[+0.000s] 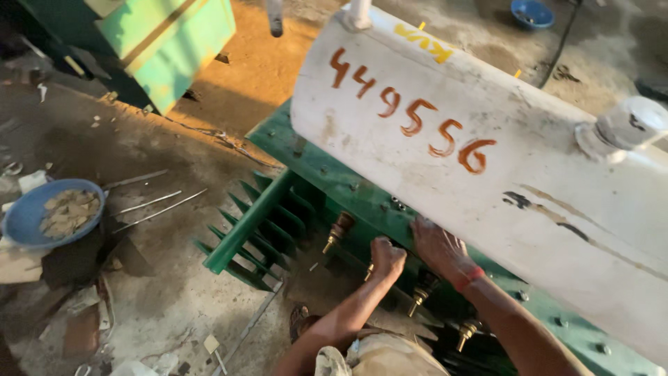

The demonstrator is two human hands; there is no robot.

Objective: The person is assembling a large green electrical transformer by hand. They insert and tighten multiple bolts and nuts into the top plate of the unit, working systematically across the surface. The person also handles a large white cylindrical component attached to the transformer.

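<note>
Dusty workshop floor; left hand (387, 256) fisted on a brass terminal (368, 272), right hand (437, 247) flat on green transformer (327, 182).

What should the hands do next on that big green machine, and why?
Probably keep the left hand closed and turn whatever it grips on the green lid, while the right hand steadies. The left is fisted beside a brass terminal; the right lies flat under the white tank.
</note>
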